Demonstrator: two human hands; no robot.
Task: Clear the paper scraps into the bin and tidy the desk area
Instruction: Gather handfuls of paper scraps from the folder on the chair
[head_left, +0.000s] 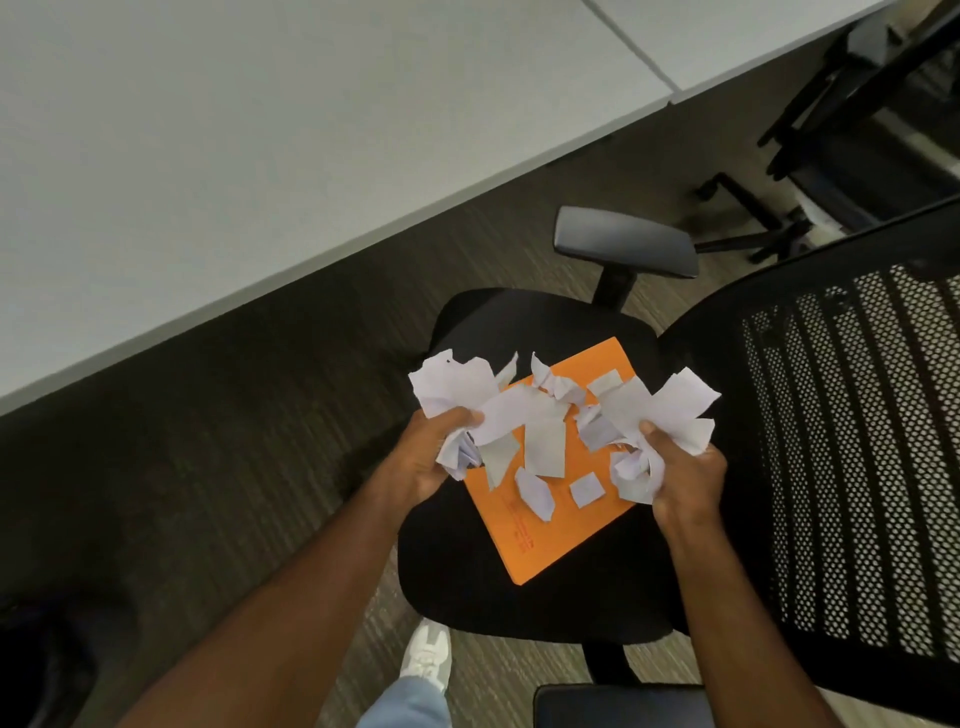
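Both my hands hold bunches of torn white paper scraps above an orange folder (566, 525) that lies flat on a black office chair seat (467, 582). My left hand (426, 452) grips a crumpled wad of scraps (457, 387) at the folder's left edge. My right hand (685, 478) grips another wad (670, 405) at its right edge. Several loose scraps (545, 447) still lie on the folder between my hands, among them a small square piece (587, 490).
The white desk top (234, 145) runs across the upper left, its edge slanting down to the left. The chair's mesh back (852, 441) stands at right, armrests (623, 241) beyond and below the seat. A dark round shape (36, 670) sits at bottom left. A second chair base (779, 228) stands at upper right.
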